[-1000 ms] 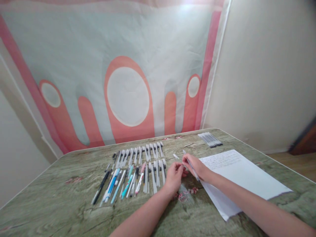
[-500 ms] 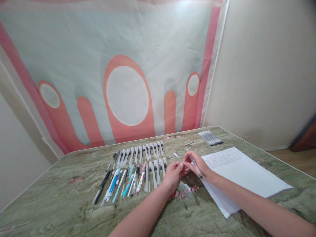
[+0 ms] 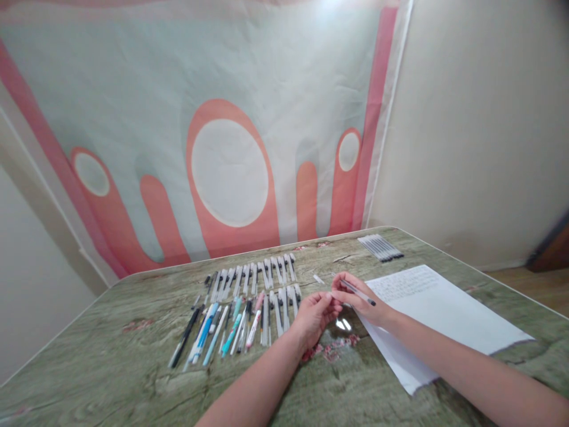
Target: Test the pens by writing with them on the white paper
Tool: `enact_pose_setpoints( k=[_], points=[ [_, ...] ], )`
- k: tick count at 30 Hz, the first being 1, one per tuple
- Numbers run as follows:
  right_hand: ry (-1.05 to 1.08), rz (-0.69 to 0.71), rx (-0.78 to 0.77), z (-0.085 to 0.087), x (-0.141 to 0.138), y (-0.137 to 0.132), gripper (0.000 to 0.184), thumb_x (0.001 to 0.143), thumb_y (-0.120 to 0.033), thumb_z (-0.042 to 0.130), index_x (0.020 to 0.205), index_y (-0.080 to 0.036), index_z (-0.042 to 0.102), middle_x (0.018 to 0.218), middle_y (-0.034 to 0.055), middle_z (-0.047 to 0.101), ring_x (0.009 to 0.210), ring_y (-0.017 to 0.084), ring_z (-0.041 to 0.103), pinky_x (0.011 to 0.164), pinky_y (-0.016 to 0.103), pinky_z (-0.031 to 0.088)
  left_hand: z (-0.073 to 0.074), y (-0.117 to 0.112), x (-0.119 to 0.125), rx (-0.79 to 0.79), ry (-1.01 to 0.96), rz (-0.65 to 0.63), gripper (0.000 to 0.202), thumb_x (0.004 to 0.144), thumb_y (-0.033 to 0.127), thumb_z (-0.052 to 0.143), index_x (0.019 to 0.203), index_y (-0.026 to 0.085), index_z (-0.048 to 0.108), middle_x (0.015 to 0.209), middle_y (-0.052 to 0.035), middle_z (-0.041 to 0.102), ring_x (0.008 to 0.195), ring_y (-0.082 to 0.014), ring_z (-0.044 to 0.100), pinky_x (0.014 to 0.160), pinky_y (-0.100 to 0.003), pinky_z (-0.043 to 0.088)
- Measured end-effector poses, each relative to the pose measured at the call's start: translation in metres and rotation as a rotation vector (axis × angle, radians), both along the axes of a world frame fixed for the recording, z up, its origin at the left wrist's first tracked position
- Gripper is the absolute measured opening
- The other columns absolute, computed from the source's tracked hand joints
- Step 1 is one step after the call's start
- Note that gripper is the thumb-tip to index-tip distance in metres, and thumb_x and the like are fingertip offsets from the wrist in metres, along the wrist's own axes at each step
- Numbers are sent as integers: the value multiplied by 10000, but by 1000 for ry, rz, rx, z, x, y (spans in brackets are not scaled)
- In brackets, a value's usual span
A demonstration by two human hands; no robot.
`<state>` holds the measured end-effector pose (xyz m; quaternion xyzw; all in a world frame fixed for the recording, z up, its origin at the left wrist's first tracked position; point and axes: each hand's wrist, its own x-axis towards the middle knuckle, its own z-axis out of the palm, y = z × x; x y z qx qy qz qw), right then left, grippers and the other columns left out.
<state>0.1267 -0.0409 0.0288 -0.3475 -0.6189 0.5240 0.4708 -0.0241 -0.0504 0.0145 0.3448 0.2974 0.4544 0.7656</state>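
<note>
My right hand point(image 3: 360, 299) is closed around a thin clear pen point(image 3: 358, 292) with a dark end, which lies nearly level across its fingers. My left hand point(image 3: 315, 313) is curled with its fingertips pinched right against the right hand's fingertips; what it holds is too small to name. Both hands hover over the green wood-patterned table point(image 3: 133, 367), between the pen rows and a white sheet of paper point(image 3: 444, 323). A small clear pen part point(image 3: 318, 279) lies just beyond the hands.
Two rows of white-capped pens point(image 3: 262, 279) and a group of black, blue, teal and pink pens point(image 3: 217, 332) lie left of the hands. A bundle of clear refills point(image 3: 380, 247) rests at the far right corner. A pink and pale-green cloth point(image 3: 231, 130) hangs behind.
The pen in my right hand has tipped from steeply slanted to nearly level. Both hands stayed together, shifting slightly right.
</note>
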Motion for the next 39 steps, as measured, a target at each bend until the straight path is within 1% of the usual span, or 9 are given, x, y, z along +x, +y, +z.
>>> enact_pose_setpoints(
  k=[5, 8, 11, 13, 17, 20, 25, 31, 39],
  points=[
    [-12, -13, 5, -2, -1, -1, 252, 723, -344, 612, 877, -190, 484, 765, -10, 518, 671, 106, 494, 613, 232, 410, 1, 0, 3, -62, -7, 8, 220, 697, 301, 643, 720, 102, 553, 674, -47, 592, 590, -85, 547, 598, -208, 402],
    [3, -59, 13, -5, -2, 1, 305, 763, -383, 561, 998, -202, 490, 786, 3, 547, 673, 113, 513, 626, 249, 428, 0, 0, 5, -100, -25, 28, 179, 732, 276, 605, 733, 109, 541, 683, -48, 588, 591, -87, 544, 593, -210, 403],
    [28, -112, 29, -7, -2, 4, 397, 833, -422, 440, 1175, -220, 436, 845, 33, 582, 669, 119, 530, 627, 270, 447, -2, 2, 4, -116, -51, 59, 149, 766, 258, 562, 744, 115, 525, 702, -52, 584, 605, -94, 548, 604, -220, 415],
    [12, -140, 56, -8, -2, 6, 420, 852, -437, 391, 1209, -221, 438, 873, 45, 599, 695, 130, 547, 654, 288, 461, -3, 3, 3, -123, -62, 87, 146, 775, 256, 549, 734, 122, 511, 703, -48, 577, 614, -97, 548, 616, -228, 424],
    [-152, -208, 179, -8, -3, 4, 350, 836, -445, 415, 973, -187, 608, 893, 48, 614, 781, 164, 574, 750, 318, 461, -5, 6, 2, -125, -73, 110, 138, 782, 245, 536, 721, 123, 511, 700, -38, 567, 614, -90, 539, 628, -226, 428],
    [-277, -265, 280, -7, -6, -1, 293, 829, -413, 441, 862, -181, 616, 839, 43, 617, 782, 174, 575, 741, 303, 452, -5, 6, 2, -116, -78, 113, 137, 783, 239, 530, 725, 115, 530, 690, -36, 564, 603, -84, 531, 615, -214, 421],
    [-277, -340, 323, -3, -10, -8, 250, 843, -388, 412, 838, -188, 561, 777, 37, 604, 763, 174, 575, 707, 276, 453, -8, 7, 2, -111, -93, 124, 135, 779, 239, 539, 720, 119, 520, 686, -31, 560, 604, -80, 524, 615, -209, 415],
    [-319, -321, 367, -1, -10, -10, 242, 846, -366, 398, 764, -191, 543, 703, 21, 567, 702, 158, 550, 640, 248, 433, -8, 7, 3, -120, -89, 125, 143, 776, 247, 545, 713, 126, 505, 688, -29, 558, 600, -81, 520, 607, -210, 416],
    [-365, -332, 411, -1, -10, -10, 233, 856, -327, 388, 754, -187, 545, 694, 16, 552, 687, 151, 528, 651, 253, 399, -9, 8, 3, -133, -119, 127, 101, 773, 210, 541, 733, 126, 504, 688, -32, 565, 600, -86, 527, 593, -210, 419]
  ],
)
